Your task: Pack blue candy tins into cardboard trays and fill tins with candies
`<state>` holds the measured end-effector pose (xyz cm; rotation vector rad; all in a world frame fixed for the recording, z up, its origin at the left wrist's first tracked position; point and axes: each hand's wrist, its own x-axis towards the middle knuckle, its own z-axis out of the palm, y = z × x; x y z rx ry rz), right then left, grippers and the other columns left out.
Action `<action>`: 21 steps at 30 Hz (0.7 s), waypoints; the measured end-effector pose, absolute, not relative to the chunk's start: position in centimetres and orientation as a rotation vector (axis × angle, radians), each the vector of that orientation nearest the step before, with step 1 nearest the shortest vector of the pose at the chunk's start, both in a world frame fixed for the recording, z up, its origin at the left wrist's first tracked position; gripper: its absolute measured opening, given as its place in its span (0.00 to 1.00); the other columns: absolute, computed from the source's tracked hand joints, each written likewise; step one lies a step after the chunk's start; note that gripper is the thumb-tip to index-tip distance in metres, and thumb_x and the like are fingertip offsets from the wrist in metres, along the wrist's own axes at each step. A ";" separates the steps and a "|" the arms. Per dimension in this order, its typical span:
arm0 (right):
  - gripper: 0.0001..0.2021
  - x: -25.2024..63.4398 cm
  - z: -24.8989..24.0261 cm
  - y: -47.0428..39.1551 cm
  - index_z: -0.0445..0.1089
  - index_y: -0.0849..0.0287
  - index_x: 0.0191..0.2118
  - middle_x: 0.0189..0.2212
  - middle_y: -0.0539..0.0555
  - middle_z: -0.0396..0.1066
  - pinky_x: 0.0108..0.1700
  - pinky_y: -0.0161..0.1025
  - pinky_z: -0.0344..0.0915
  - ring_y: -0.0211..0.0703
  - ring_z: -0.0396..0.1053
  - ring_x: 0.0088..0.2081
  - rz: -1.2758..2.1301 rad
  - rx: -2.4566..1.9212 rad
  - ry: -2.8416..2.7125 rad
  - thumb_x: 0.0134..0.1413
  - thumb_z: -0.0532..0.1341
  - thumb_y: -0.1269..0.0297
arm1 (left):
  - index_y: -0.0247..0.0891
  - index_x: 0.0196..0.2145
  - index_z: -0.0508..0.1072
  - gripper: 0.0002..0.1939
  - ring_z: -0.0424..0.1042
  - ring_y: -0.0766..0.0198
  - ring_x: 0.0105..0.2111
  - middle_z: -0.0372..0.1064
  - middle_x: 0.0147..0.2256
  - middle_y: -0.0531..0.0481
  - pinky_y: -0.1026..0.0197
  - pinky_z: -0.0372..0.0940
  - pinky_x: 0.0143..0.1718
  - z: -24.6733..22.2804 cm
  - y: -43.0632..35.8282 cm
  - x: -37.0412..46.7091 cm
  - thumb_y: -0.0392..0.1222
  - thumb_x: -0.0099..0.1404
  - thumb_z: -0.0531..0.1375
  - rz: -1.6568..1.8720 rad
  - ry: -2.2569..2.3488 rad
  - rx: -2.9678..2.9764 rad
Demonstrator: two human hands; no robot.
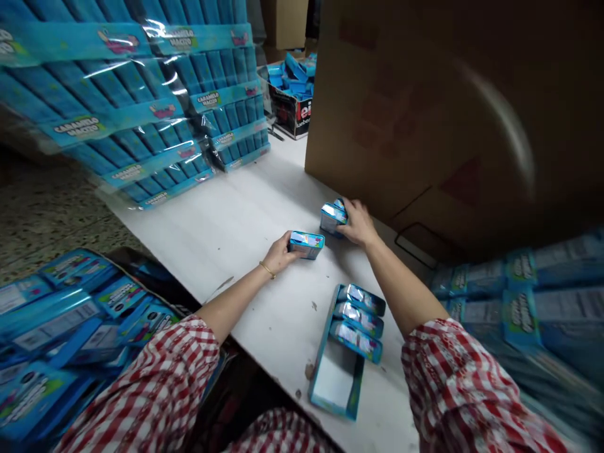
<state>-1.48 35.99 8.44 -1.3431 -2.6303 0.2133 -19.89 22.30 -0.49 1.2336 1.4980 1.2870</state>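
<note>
Near the middle of the white table, my left hand [279, 253] is closed round the end of a small blue box [306, 244], its printed top facing up. Farther back and to the right, my right hand [357, 221] grips small blue boxes [333, 217] standing close together; its fingers wrap their right side. A blue display tray [321, 371] lies nearer to me, right of centre. Several blue boxes [357, 319] lean in its far part, and its near part shows a bare white bottom.
Wrapped stacks of filled blue trays [165, 107] stand at the back left. A large brown carton [425, 113] rises behind my right hand. Loose blue boxes [61, 314] fill a container at lower left; more lie in a black carton [290, 113]. Blurred blue packs [523, 314] are at right.
</note>
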 end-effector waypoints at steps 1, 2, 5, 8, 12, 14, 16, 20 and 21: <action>0.38 0.3 9.3 34.2 0.52 0.57 0.62 0.53 0.62 0.57 0.48 0.53 0.62 0.60 0.56 0.52 0.194 -1.350 -2.585 0.42 0.61 0.62 | 0.36 0.34 0.64 0.21 0.69 0.65 0.32 0.68 0.29 0.54 0.63 0.65 0.37 -0.3 20.9 -19.8 0.44 0.44 0.67 1.287 1.507 1.214; 0.39 2.2 10.3 32.2 0.50 0.56 0.63 0.53 0.61 0.57 0.49 0.54 0.61 0.60 0.56 0.52 0.164 -1.347 -2.528 0.43 0.61 0.61 | 0.36 0.34 0.64 0.22 0.69 0.64 0.32 0.69 0.29 0.54 0.62 0.65 0.37 -0.2 19.3 -19.7 0.44 0.43 0.67 1.295 1.518 1.190; 0.41 8.6 13.6 24.3 0.43 0.56 0.66 0.53 0.62 0.55 0.52 0.56 0.58 0.61 0.54 0.54 0.041 -1.314 -2.353 0.46 0.60 0.57 | 0.36 0.36 0.64 0.24 0.71 0.63 0.34 0.71 0.33 0.51 0.59 0.66 0.40 0.5 13.6 -19.3 0.47 0.44 0.68 1.374 1.553 1.108; 0.42 14.6 15.5 14.9 0.39 0.55 0.67 0.54 0.63 0.54 0.55 0.56 0.56 0.60 0.54 0.55 -0.030 -1.354 -2.256 0.49 0.58 0.54 | 0.36 0.39 0.65 0.25 0.72 0.60 0.36 0.72 0.35 0.48 0.55 0.67 0.43 1.9 7.2 -18.5 0.48 0.46 0.68 1.473 1.544 1.054; 0.41 19.5 12.7 5.3 0.39 0.53 0.67 0.52 0.62 0.56 0.53 0.55 0.59 0.58 0.57 0.52 0.042 -1.419 -2.289 0.50 0.58 0.53 | 0.37 0.39 0.66 0.24 0.73 0.59 0.35 0.72 0.35 0.49 0.53 0.69 0.43 3.9 1.0 -15.5 0.48 0.48 0.68 1.459 1.423 1.131; 0.41 20.7 10.0 3.1 0.40 0.53 0.67 0.50 0.62 0.57 0.52 0.55 0.60 0.58 0.58 0.51 0.085 -1.443 -2.324 0.50 0.58 0.53 | 0.37 0.38 0.66 0.23 0.72 0.60 0.34 0.71 0.33 0.50 0.54 0.69 0.41 4.4 0.0 -13.3 0.48 0.48 0.68 1.393 1.339 1.217; 0.41 21.6 7.5 2.2 0.41 0.56 0.66 0.50 0.62 0.57 0.51 0.54 0.60 0.57 0.58 0.50 0.098 -1.477 -2.333 0.50 0.58 0.53 | 0.37 0.39 0.66 0.22 0.71 0.61 0.33 0.70 0.32 0.51 0.56 0.69 0.40 4.3 0.5 -11.0 0.47 0.49 0.67 1.356 1.275 1.321; 0.41 22.6 5.0 1.9 0.43 0.58 0.66 0.50 0.63 0.57 0.51 0.55 0.60 0.58 0.57 0.51 0.103 -1.487 -2.338 0.49 0.58 0.54 | 0.36 0.40 0.68 0.19 0.68 0.60 0.41 0.67 0.39 0.47 0.57 0.66 0.45 3.1 3.6 -7.7 0.44 0.52 0.65 1.321 1.289 1.696; 0.41 22.8 4.8 1.9 0.42 0.58 0.66 0.50 0.63 0.57 0.51 0.55 0.59 0.58 0.57 0.51 0.104 -1.473 -2.344 0.49 0.58 0.55 | 0.37 0.41 0.68 0.18 0.67 0.60 0.43 0.66 0.40 0.46 0.57 0.65 0.47 2.7 4.5 -7.2 0.42 0.52 0.65 1.291 1.314 1.783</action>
